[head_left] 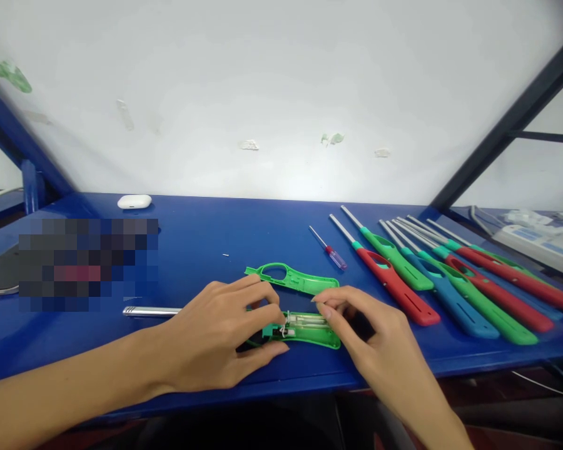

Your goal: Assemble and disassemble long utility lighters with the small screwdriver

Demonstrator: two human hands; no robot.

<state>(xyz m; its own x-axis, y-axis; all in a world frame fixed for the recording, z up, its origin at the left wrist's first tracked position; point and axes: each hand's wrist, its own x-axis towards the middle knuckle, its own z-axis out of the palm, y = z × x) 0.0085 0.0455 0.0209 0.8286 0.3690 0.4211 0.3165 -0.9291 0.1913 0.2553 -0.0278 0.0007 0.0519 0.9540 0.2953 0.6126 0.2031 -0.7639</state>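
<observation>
Head view — holding an opened green plastic lighter handle (319,340) on the blue desk (192,244), lower centre of the frame, with bare left hand (229,331) half curled; poised at its right end with bare right hand (380,328), nearly pinched — impossible to tell whether gripping anything.

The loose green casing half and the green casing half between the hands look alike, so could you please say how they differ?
The loose half shows a bare inside, while the filled half holds a clear insert. The loose half lies farther from the person; the filled half lies nearer. Most of the loose half is in view, while the left hand hides much of the filled half. Both are green, inner side showing.
</observation>
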